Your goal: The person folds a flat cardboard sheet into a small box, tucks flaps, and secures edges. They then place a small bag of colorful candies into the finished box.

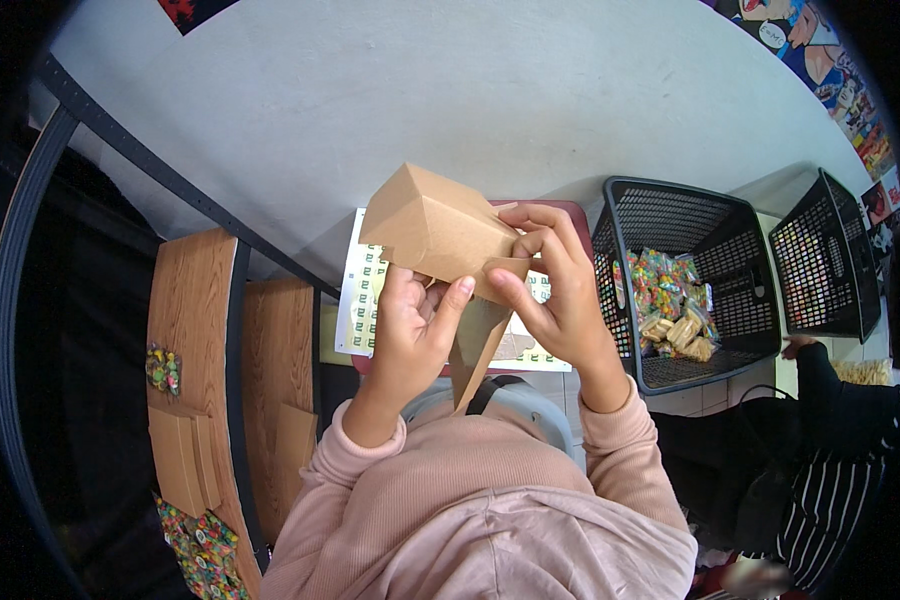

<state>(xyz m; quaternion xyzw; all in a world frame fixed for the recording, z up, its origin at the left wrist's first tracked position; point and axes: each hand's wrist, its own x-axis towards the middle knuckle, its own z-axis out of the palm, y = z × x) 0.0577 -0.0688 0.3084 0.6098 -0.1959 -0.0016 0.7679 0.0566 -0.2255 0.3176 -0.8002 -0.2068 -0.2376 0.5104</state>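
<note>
With twelve o'clock at the top of the view, the brown cardboard box (440, 225) is sitting just above centre, at twelve o'clock, tilted and held up over the surface (576, 217). The left grip (415, 315) is grasping the box from its seven o'clock side, the thumb pressing near the lower edge. The right grip (545, 270) is pinching the box at its four o'clock corner between thumb and fingers. A long flap is hanging from the box toward six o'clock. Behind the hands, a white sheet (358, 315) with yellow labels is lying on the surface. At three o'clock, a black crate (745, 265) is holding colourful packets (660, 285); a second crate (825, 265) is standing beyond it. At eight o'clock, folded cardboard (178, 460) is lying on a wooden shelf (195, 310), and more colourful bags (205, 550) are lying past it, toward half past seven.
</note>
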